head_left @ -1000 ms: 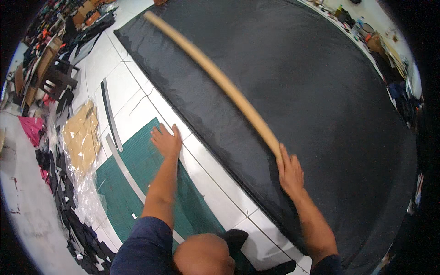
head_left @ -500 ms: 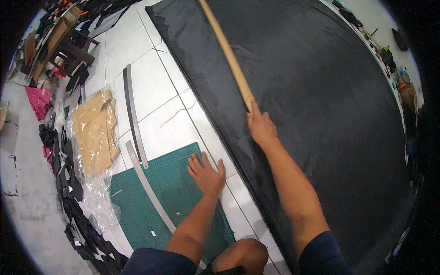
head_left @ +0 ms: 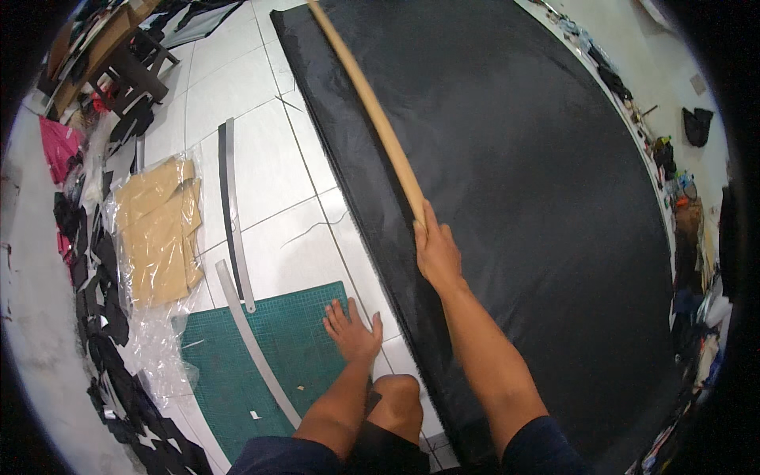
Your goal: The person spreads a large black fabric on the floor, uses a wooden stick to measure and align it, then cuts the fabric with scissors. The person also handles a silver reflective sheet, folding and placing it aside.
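My right hand (head_left: pixel 439 252) grips the near end of a long wooden stick (head_left: pixel 370 103), which slants away to the far left over a wide sheet of black fabric (head_left: pixel 522 174). The fabric lies spread on the floor with its frayed left edge along the tiles. My left hand (head_left: pixel 353 332) rests with fingers spread at the right edge of a green cutting mat (head_left: pixel 293 317). A metal ruler (head_left: pixel 252 336) lies across that mat, its lower part hidden by my left forearm. Another metal ruler (head_left: pixel 233 206) lies farther off, reaching onto the mat's far edge.
Clear plastic holding tan pieces (head_left: pixel 162 229) lies left of the rulers. Black fabric scraps (head_left: pixel 131 388) line the left side. A dark stool (head_left: pixel 134 75) stands at the far left. Assorted items line the wall at right, near a hanging black bag (head_left: pixel 697 127). A thin thread (head_left: pixel 317 226) lies on the white tiles.
My right hand has come nearer and slightly left, along with the stick. The left hand stays on the mat's edge. The whole view has shifted a little.
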The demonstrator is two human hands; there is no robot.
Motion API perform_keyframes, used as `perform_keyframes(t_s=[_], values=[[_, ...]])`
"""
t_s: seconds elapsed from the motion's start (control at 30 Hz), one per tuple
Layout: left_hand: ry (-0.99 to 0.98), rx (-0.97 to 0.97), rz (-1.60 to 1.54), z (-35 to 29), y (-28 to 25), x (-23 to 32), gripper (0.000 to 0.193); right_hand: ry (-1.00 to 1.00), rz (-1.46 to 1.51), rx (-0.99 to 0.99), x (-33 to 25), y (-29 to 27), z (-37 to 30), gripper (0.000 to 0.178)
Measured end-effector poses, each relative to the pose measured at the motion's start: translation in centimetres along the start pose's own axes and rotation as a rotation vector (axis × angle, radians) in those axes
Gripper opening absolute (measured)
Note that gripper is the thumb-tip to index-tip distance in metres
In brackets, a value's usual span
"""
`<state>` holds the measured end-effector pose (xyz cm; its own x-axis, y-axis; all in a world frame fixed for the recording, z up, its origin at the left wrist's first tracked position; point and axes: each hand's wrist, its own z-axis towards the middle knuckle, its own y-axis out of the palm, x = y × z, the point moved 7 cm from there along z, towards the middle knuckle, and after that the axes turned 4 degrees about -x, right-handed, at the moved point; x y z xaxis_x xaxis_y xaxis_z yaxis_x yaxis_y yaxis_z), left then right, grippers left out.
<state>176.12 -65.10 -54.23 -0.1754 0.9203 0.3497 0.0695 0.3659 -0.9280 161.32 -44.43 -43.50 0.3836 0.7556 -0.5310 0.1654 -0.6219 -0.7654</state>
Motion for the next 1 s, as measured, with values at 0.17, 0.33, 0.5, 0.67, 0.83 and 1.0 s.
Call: perform_keyframes(t_s=[0.17, 0.33, 0.5, 0.67, 0.83, 1.0], values=[[0.006, -0.007, 0.006, 0.1, -0.5, 0.5, 0.072, -0.017, -0.103, 0.016, 1.3, 1.0, 3.2, 0.052], [0.019, 0.016, 0.031, -0.2, 0.0, 0.7, 0.075, -0.117, -0.109, -0.086, -0.1, 4.2, 6.4, 0.050], [-0.016, 0.021, 0.090, -0.5, -0.3, -0.6, 0.068, -0.152, 0.017, -0.099, 2.3, -0.4, 5.4, 0.051], [0.100, 0.299, -0.204, 6.2, -3.4, 9.1, 0.041, -0.049, -0.142, 0.027, 18.2, -8.4, 0.7, 0.055], [0.502, 0.022, -0.236, 14.3, 4.7, 35.7, 0.058, 0.068, -0.328, 0.241, 34.3, -16.4, -1.1, 0.052], [0.688, 0.079, -0.014, 16.4, 12.6, 46.6, 0.074, 0.168, -0.400, 0.346, 42.1, -23.4, 3.2, 0.049]])
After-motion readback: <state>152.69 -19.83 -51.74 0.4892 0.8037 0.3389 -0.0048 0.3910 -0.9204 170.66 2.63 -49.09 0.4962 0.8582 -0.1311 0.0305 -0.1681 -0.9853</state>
